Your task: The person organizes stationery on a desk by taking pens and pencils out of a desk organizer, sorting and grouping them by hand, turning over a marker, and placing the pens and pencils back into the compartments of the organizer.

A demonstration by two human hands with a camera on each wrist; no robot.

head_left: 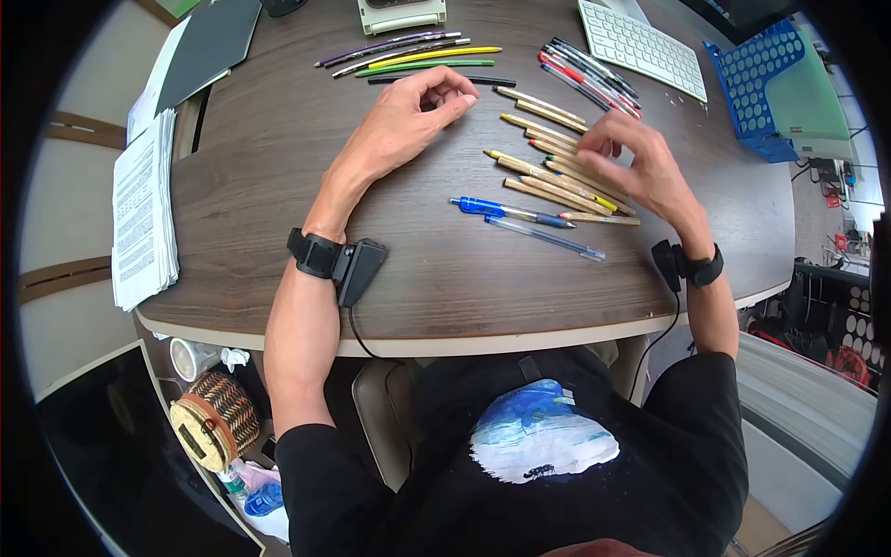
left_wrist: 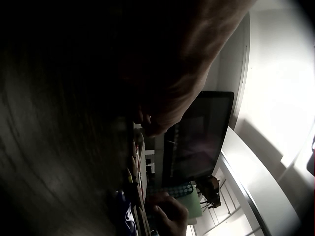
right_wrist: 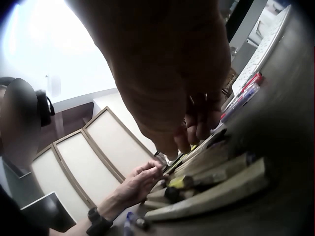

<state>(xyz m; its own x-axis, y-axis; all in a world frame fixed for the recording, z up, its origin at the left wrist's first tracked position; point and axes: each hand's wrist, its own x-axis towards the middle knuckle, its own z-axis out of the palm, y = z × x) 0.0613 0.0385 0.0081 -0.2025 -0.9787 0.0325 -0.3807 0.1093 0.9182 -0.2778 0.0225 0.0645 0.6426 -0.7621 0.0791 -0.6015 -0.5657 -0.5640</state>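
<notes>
Head view shows two bare hands over a dark wood-grain surface (head_left: 251, 204). The left hand (head_left: 401, 127) lies just below a black pencil (head_left: 497, 83), its fingers loosely curled, the thumb and forefinger near each other, with nothing seen between them. Above it, a green pencil (head_left: 432, 65), a yellow pencil (head_left: 445, 57) and some darker pencils (head_left: 390, 45) lie side by side.

The right hand (head_left: 645, 165) is at the right-hand ends of a slanting row of wooden pencils (head_left: 538, 174). Its fingers bend loosely downward; the right wrist view shows them near the pencils and gripping nothing visible, though I cannot tell whether they touch any.

Below the row lie a blue click pen (head_left: 483, 206) and a clear pen (head_left: 543, 238) with a blue cap. A bunch of red and black pens (head_left: 589, 76) lies above the right hand, between the row and a white keyboard (head_left: 642, 48). A blue perforated holder (head_left: 761, 84) stands farther right, and stacked papers (head_left: 144, 213) lie at the far left.
</notes>
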